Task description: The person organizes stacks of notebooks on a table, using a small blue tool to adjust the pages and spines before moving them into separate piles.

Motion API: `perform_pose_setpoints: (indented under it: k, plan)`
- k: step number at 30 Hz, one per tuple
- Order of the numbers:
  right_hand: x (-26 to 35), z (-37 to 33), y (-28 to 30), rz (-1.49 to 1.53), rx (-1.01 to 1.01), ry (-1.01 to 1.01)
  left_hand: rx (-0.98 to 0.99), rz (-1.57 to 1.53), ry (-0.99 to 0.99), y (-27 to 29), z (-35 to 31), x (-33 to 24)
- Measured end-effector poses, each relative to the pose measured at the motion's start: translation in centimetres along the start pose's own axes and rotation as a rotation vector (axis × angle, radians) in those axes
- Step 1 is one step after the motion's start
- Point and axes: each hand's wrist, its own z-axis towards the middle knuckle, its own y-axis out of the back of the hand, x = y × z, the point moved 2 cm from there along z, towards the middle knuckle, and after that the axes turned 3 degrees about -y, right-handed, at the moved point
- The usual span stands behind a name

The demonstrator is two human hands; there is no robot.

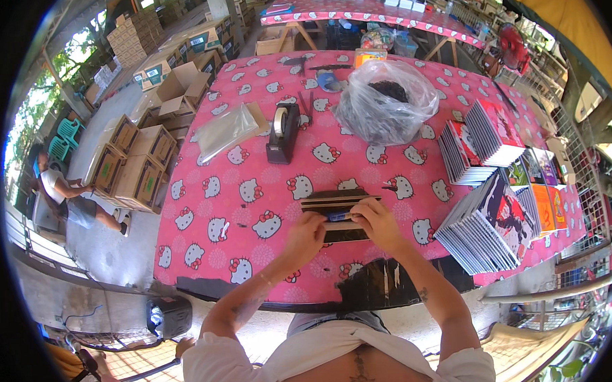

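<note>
At the near middle of the table, my left hand (307, 235) and my right hand (378, 223) are both closed on the ends of a slim dark-blue object (336, 217), possibly a pen or a small packet; its exact kind cannot be made out. Beneath it lie flat black-and-brown strips (340, 195), partly covered by my fingers. Farther off stands a black tape dispenser (284, 134) with a roll of tape in it. Left of the dispenser, a pack of clear plastic sleeves (231, 131) lies flat.
A clear plastic bag (387, 104) with dark contents sits toward the back. Stacks of notebooks (485, 218) crowd the right side. The pink patterned tablecloth (245, 186) has a torn black patch at the near edge. Cardboard boxes (139, 153) and a person (60, 186) are at the left.
</note>
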Motion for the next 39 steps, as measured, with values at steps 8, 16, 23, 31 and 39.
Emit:
perform_pose_setpoints:
  k: [8,16,23,31,39]
  plan:
    - [0.8,-3.4,-5.4,-0.449,0.007,0.042,-0.227,0.325,0.011,2.9,1.7,-3.6]
    - [-0.4,-5.9,-1.1,-0.422,0.095,-0.008,0.003,0.49,-0.023,-0.2,4.8,-3.9]
    - [12.2,-4.6,13.9,-0.439,-0.199,0.22,-0.054,0.259,-0.121,11.7,8.6,-22.2]
    - [18.5,-13.6,35.0,-0.599,-0.248,0.152,-0.62,0.012,-0.516,8.1,9.9,-35.6]
    - [12.4,-24.7,51.7,-1.053,-0.359,-0.33,-0.572,-0.232,-0.322,1.6,13.1,-38.0]
